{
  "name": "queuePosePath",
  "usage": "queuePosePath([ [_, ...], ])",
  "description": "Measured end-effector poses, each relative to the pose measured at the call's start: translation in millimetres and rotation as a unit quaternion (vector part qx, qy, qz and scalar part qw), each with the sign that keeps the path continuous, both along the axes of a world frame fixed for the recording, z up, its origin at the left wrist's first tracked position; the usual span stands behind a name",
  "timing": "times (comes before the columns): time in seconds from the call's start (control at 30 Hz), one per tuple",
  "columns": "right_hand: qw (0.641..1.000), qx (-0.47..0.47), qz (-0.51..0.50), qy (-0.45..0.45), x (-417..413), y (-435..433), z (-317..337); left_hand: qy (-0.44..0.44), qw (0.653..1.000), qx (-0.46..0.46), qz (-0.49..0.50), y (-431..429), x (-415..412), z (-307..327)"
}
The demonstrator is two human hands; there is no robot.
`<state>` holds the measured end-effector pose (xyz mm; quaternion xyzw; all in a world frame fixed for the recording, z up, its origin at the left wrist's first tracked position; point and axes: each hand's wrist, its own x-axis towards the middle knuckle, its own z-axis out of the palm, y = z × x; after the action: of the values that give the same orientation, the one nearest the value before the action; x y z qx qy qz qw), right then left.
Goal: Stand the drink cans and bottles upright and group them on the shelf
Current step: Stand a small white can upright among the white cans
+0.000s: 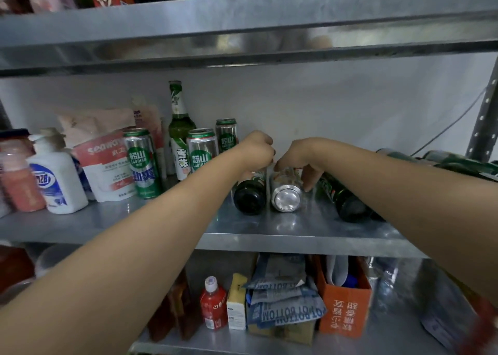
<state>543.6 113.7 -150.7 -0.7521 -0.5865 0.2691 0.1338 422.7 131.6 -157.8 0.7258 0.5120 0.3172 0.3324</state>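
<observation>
The left hand gripped a dark bottle lying on the middle shelf; the right hand gripped a silver can lying just beside it; a second lying bottle rested to the right; upright cans and a green bottle stood at left.

Upright bottle: green glass, white label
Lying bottle, nearest right of it: dark green
Lying can, further right: silver

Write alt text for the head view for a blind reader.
The left hand grips a lying dark bottle and the right hand a lying silver can on a metal shelf. Three cans and a green bottle stand upright nearby.
</observation>
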Motion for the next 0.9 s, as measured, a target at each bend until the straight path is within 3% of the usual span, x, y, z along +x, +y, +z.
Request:
queuePosePath([
  [0.5,0.999,-0.049,0.006,0.008,-16.6,11.9,-18.7,-0.001,0.999,-0.038,0.005,-7.6,-2.4,-9.3],
  [0.77,1.000,0.010,0.010,0.026,-15.2,6.3,-23.1,-0.006,0.999,-0.040,0.006,-3.7,0.8,-17.7],
  [0.9,0.993,0.064,0.003,0.096,-2.0,-2.2,-19.7,-0.026,0.998,-0.048,0.007,-9.7,4.1,-15.3],
])
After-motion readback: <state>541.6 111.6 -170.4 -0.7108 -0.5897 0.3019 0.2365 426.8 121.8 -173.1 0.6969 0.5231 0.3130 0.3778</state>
